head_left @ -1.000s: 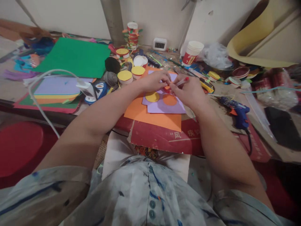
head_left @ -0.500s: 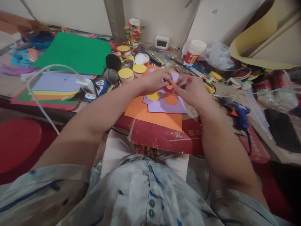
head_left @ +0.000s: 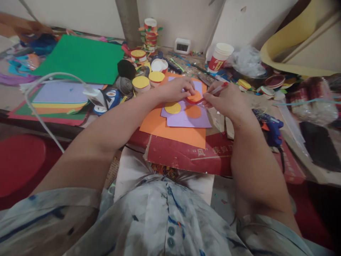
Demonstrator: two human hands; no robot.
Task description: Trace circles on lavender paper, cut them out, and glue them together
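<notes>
My left hand (head_left: 176,89) presses its fingers down on a small round cup with an orange paper top (head_left: 194,97), which stands on a purple paper sheet (head_left: 186,119). My right hand (head_left: 227,101) grips a red-capped pen (head_left: 216,89) with its tip at the cup's right edge. The purple sheet has a round hole showing orange and lies on an orange sheet (head_left: 170,131). A yellow paper disc (head_left: 172,107) rests on the purple sheet just below my left hand.
Yellow-topped cups (head_left: 141,83) stand left of my hands. A green sheet (head_left: 82,58), stacked coloured sheets (head_left: 58,103), a white cable (head_left: 39,92), a paper cup (head_left: 220,57), a small clock (head_left: 182,46) and a blue glue gun (head_left: 270,126) crowd the table. Red cardboard (head_left: 186,156) lines the front edge.
My right hand with the pen has drawn a little to the right, off the cup, so its orange top now shows. My left hand stays on the cup.
</notes>
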